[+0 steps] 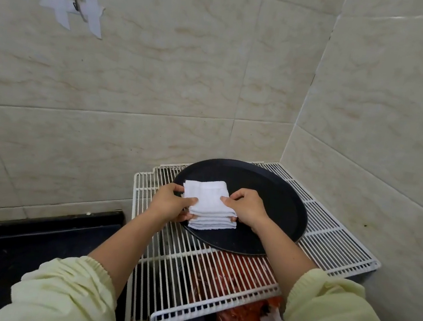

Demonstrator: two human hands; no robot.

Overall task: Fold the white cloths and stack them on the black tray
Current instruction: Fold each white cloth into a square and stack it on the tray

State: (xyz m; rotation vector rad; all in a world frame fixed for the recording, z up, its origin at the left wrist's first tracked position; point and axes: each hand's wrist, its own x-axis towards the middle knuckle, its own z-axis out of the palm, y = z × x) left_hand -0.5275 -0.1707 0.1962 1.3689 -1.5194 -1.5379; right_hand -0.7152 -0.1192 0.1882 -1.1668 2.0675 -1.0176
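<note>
Pale yellow sleeves filled the bottom of the frame, the left sleeve (66, 294) and the right sleeve (332, 319), with bare forearms reaching up toward the lower centre. Both hands were clamped on the stack of white cloths (208, 202). The left hand (171, 203) pinched its left edge, thumb on top and fingers tucked in at the side. The right hand (247, 206) pinched the right edge the same way. The stack therefore lay directly between the hands, neither nearer than the other, and it sat on the left part of the black tray (274, 201), close to the rim. Its longer side seemed to run away from the camera, tilted slightly to the left, though the shape was close to square. Whether the hands were pressing the pile down or lifting its upper layers could not be told. The count was one tray, one stack and two hands. Several folded layers showed at the near edge, too fine to count as separate cloths, and no loose cloth was visible elsewhere. The tray rested on a white wire rack (328, 234) in the tiled corner, with red bags (239, 274) showing through its bars. A dark bench (39, 230) ran along the lower left, and one metal hook (77, 0) was taped to the wall in the upper left.
</note>
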